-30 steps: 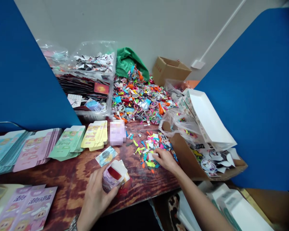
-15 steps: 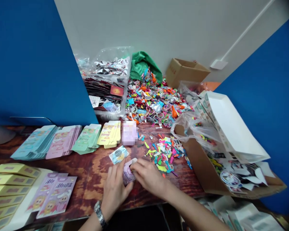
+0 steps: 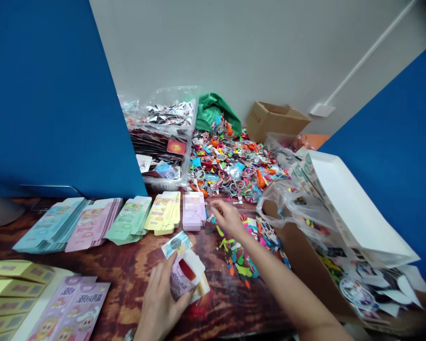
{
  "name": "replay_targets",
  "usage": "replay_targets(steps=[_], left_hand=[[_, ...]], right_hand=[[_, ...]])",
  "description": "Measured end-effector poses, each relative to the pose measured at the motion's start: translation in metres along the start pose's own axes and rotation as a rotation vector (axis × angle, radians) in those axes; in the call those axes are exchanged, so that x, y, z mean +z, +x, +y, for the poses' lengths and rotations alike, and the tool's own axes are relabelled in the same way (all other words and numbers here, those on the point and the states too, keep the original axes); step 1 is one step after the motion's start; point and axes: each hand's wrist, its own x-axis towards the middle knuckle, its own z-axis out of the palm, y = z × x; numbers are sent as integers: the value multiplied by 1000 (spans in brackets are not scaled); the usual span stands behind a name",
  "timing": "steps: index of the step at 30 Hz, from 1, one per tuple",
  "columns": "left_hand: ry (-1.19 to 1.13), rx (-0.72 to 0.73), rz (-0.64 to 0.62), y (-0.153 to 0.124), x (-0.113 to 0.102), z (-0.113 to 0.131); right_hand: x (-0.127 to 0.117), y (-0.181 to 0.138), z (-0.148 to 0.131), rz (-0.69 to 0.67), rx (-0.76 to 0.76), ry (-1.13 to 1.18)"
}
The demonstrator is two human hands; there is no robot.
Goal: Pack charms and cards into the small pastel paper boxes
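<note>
Beside the table's front edge my left hand [image 3: 159, 296] is closed round a small purple paper box [image 3: 180, 279], whose top flap stands up and whose inside shows dark red. Behind the box lies a picture card [image 3: 176, 243] in blue and yellow; another pale card [image 3: 203, 288] shows at its right side, partly hidden. My right hand [image 3: 227, 219] reaches over the wood table, fingers drawn together at the near edge of the large trinket heap [image 3: 230, 161]. What its fingertips hold, if anything, cannot be made out. Under that forearm lies a smaller pile of colourful trinkets [image 3: 241, 258].
Flat box stacks stand in a row: blue [image 3: 51, 222], pink [image 3: 90, 222], green [image 3: 128, 220], yellow [image 3: 163, 210], purple [image 3: 193, 213]. At left are folded yellow boxes [image 3: 12, 289] and flat purple ones [image 3: 81, 308]. An open carton [image 3: 301, 265] is at right, clear bins [image 3: 163, 180] behind.
My right hand has left the purple box and moved forward and right to the trinkets. The box now stands open in my left hand. The view has shifted slightly.
</note>
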Motion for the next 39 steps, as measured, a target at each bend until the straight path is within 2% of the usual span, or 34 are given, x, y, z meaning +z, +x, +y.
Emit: replay_targets(steps=[4, 8, 12, 15, 19, 22, 27, 34, 39], left_hand=[[29, 53, 34, -3, -1, -5], [18, 4, 86, -8, 6, -11], [-12, -59, 123, -10, 11, -15], [-26, -61, 102, -7, 8, -17], [-3, 25, 42, 1, 1, -18], [13, 23, 31, 4, -2, -17], [61, 66, 58, 1, 3, -22], [68, 115, 73, -1, 6, -25], [106, 138, 96, -5, 11, -31]], right_hand=[[22, 69, 43, -26, 39, -96], [39, 100, 53, -87, 44, -174], [30, 94, 56, -65, 83, -232], [5, 79, 62, -35, 99, -233], [-30, 62, 67, -8, 83, -225], [-43, 56, 68, -52, 50, -236], [-40, 56, 73, -188, 45, -302], [-26, 95, 72, -126, 202, -399], [-13, 117, 73, -101, 405, -454]])
